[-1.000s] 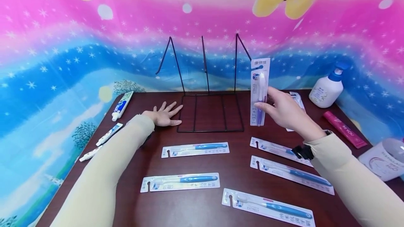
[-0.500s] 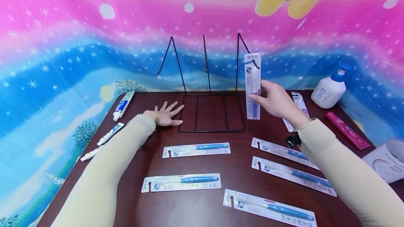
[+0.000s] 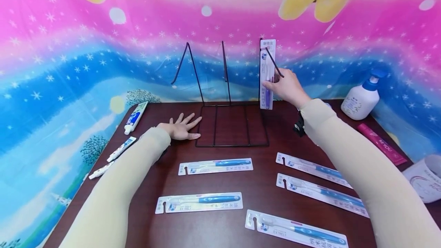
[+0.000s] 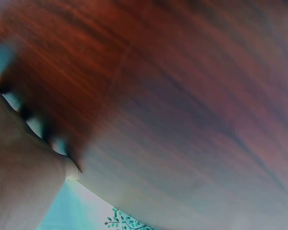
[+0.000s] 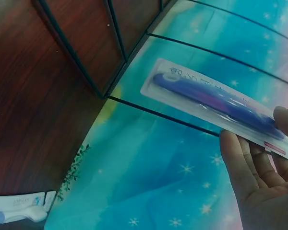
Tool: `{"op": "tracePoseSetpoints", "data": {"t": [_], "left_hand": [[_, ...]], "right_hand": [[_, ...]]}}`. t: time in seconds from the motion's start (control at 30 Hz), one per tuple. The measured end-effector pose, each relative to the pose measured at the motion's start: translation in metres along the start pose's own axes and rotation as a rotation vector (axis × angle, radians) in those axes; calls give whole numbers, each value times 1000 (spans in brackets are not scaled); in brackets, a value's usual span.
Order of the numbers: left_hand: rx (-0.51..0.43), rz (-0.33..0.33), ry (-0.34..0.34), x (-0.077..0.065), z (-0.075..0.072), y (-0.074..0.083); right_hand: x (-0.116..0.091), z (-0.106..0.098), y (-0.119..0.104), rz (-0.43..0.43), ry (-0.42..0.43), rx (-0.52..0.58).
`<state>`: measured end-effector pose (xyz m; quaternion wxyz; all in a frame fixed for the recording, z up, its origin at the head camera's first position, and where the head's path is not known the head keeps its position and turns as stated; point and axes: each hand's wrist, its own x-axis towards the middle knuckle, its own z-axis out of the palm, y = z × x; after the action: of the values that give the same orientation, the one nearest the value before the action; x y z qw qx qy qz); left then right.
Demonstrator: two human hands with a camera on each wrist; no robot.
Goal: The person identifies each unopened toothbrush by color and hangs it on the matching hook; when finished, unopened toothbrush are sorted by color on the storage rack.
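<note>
A black wire rack (image 3: 232, 146) with three upright hook arms stands at the back of the table. My right hand (image 3: 289, 88) pinches a packaged toothbrush (image 3: 267, 95) with a purple handle between thumb and fingers, holding it upright. The rack's right hook passes through the slot at the top of the card, which sits close to the rear upright. In the right wrist view the lower end of the pack (image 5: 209, 103) hangs free. My left hand (image 3: 181, 129) lies palm down with spread fingers on the table, thumb at the rack base's left edge.
Several blue toothbrush packs (image 3: 200, 202) lie in front. Another toothbrush pack (image 5: 19, 207) lies behind my right arm. Toothpaste tubes (image 3: 136, 118) line the left edge. A pump bottle (image 3: 360, 100), a pink tube (image 3: 381, 144) and a white cup (image 3: 425, 179) stand or lie right.
My right hand has moved left, up and back with the purple toothbrush pack; its slot has slid along the right hook toward the upright. My left hand has stayed in place.
</note>
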<state>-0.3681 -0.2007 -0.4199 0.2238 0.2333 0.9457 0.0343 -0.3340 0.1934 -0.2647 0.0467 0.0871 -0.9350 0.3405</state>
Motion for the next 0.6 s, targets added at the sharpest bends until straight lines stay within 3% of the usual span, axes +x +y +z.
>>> {"op": "tracePoseSetpoints", "data": {"t": [0.17, 0.6], "left_hand": [[8, 4, 7, -9, -5, 7], [1, 6, 10, -14, -4, 11]], "right_hand": [[14, 3, 1, -11, -7, -24], [32, 6, -2, 17, -34, 15]]}}
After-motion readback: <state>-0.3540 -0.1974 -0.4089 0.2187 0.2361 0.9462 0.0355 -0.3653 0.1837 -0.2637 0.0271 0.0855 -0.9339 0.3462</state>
